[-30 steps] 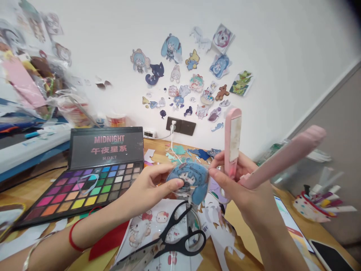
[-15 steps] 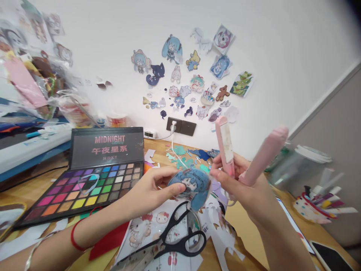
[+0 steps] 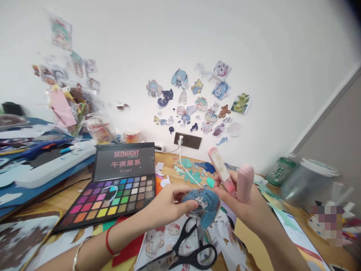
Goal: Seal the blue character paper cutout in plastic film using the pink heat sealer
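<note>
Between the thumb and fingers of my left hand [image 3: 176, 205] is a paper cutout [image 3: 203, 203] of a chibi figure with long blue hair, which looks covered in clear film. My right hand [image 3: 242, 199] grips a pink mini hair straightener [image 3: 222, 171] with its two arms spread apart; a stained pale plate shows on one arm. The straightener is just right of the cutout, and its arms point up and away from it. Below the cutout, black-handled scissors [image 3: 194, 259] lie on a sheet with cartoon cat pictures [image 3: 155, 244].
An opened eyeshadow palette [image 3: 125, 162] stands at left, a clear ring on its pans. Teal and blue paper scraps [image 3: 191, 175] litter the back of the table. A white cord runs from the wall socket [image 3: 188, 140]. At right are a green can [image 3: 282, 169] and a lidded tub [image 3: 311, 184].
The camera view has tilted up and turned left, so everything sits lower and further right. The straightener's arms have turned and look closer together. My left hand keeps its hold on the cutout.
</note>
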The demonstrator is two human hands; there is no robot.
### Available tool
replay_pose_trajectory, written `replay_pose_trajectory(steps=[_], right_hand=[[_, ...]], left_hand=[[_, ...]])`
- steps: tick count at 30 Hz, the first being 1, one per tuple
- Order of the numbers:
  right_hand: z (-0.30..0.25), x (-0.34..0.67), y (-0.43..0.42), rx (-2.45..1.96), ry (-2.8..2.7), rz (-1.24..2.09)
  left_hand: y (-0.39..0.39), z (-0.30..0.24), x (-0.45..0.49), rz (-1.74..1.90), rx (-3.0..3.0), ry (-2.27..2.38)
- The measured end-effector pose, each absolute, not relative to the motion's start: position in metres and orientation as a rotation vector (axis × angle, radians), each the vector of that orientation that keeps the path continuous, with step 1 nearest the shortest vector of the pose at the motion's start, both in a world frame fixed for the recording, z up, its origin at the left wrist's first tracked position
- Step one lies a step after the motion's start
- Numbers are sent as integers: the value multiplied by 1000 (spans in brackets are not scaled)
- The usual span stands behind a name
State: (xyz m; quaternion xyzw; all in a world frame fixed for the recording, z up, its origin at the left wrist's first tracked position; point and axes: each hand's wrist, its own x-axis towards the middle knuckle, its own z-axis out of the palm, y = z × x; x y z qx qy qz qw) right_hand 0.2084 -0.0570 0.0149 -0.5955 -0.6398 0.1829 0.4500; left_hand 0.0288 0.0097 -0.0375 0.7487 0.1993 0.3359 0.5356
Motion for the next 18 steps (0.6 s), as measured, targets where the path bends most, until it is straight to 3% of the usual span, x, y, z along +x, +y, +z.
replay_pose_trajectory(steps=[18], right_hand=[[19,195,-81,-1596,-1498,302]], left_hand=[[-1,-33,24,677,1406,469]])
